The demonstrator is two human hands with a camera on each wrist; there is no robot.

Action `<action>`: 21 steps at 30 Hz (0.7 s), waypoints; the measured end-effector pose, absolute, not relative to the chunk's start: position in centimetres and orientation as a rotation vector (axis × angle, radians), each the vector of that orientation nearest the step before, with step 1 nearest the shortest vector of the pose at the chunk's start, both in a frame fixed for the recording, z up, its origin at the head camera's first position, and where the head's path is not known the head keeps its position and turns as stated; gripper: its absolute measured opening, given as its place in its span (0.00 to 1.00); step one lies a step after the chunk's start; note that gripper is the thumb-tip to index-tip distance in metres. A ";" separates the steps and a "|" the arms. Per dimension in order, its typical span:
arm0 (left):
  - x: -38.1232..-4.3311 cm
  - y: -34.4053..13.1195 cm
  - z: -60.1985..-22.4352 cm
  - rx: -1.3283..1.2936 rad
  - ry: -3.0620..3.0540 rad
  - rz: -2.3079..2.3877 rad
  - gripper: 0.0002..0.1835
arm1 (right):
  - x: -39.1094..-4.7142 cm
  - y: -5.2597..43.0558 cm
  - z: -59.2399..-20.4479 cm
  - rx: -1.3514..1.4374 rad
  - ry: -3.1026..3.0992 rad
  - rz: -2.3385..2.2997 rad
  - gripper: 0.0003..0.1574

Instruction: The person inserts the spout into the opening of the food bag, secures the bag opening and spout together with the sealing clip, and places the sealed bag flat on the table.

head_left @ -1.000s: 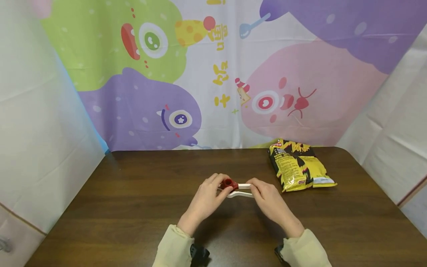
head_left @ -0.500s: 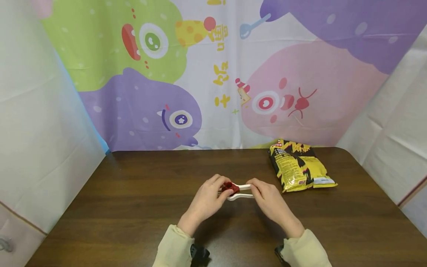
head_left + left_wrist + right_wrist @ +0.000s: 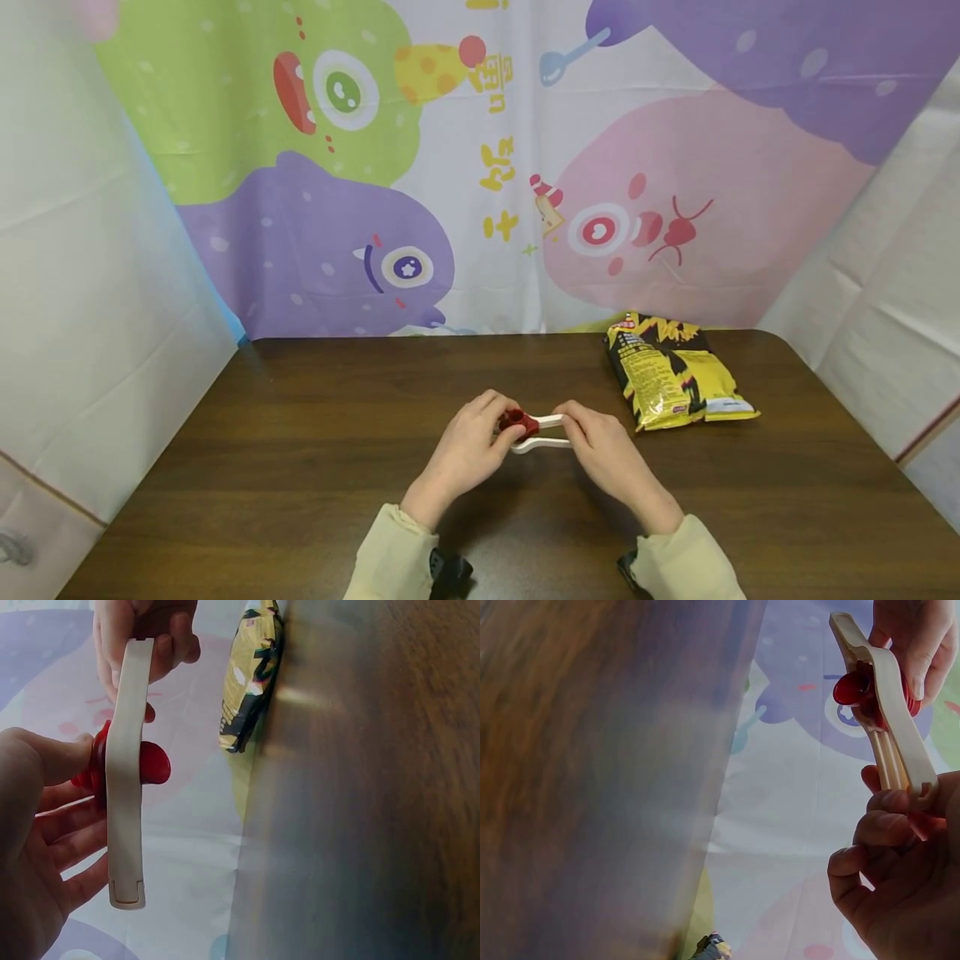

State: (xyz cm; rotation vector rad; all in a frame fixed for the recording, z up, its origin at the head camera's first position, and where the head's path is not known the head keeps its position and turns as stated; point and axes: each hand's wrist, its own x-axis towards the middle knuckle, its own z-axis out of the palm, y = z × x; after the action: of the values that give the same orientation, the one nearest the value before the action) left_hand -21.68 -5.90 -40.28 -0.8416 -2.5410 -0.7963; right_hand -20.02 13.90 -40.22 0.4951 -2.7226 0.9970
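Note:
A white bag clip [image 3: 543,442] with a red pour spout [image 3: 522,423] is held up between both hands in front of me. My left hand [image 3: 467,446] pinches the red part with thumb and fingers. My right hand [image 3: 611,450] grips the far ends of the clip's two white arms, which stand spread a little apart. In the left wrist view, one white arm [image 3: 126,825] appears edge-on, the spout's red mouth [image 3: 155,763] poking out beside it. The right wrist view shows the gap between the arms [image 3: 901,720], and the right fingers [image 3: 885,825] curled at their ends.
A yellow and black snack bag [image 3: 678,375] lies at the back right of the brown wooden table [image 3: 315,467]. Behind the table hangs a cartoon-printed curtain [image 3: 487,292], and white cloth [image 3: 135,275] walls in both sides.
The clip's white arms stand slightly wider apart than a second ago. The red spout has tilted a little in the left fingers. Both hands remain nearly in place.

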 end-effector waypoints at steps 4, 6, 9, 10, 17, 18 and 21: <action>-21.7 -5.9 -40.3 -0.842 -2.550 -0.785 0.11 | -20.0 13.9 -40.2 0.491 -2.725 1.004 0.07; -21.6 -5.9 -40.3 -0.844 -2.555 -0.783 0.11 | -20.0 13.9 -40.2 0.492 -2.726 1.011 0.07; -21.7 -5.9 -40.3 -0.847 -2.556 -0.781 0.10 | -20.0 13.9 -40.2 0.488 -2.727 1.017 0.07; -21.7 -5.9 -40.3 -0.848 -2.554 -0.781 0.10 | -20.0 13.8 -40.2 0.488 -2.727 1.020 0.07; -21.7 -5.9 -40.3 -0.853 -2.543 -0.770 0.10 | -20.0 13.8 -40.1 0.461 -2.755 1.027 0.08; -21.7 -5.9 -40.3 -0.853 -2.543 -0.768 0.10 | -20.0 13.8 -40.2 0.456 -2.761 1.027 0.08; -21.7 -5.9 -40.3 -0.852 -2.541 -0.753 0.10 | -20.0 13.8 -40.2 0.446 -2.766 1.018 0.08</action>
State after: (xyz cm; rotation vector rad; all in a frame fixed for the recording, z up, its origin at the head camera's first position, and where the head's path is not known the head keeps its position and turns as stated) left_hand -21.65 -5.89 -40.28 -0.8522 -2.5414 -0.7532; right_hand -19.96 13.78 -40.19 0.4460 -2.7657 1.0182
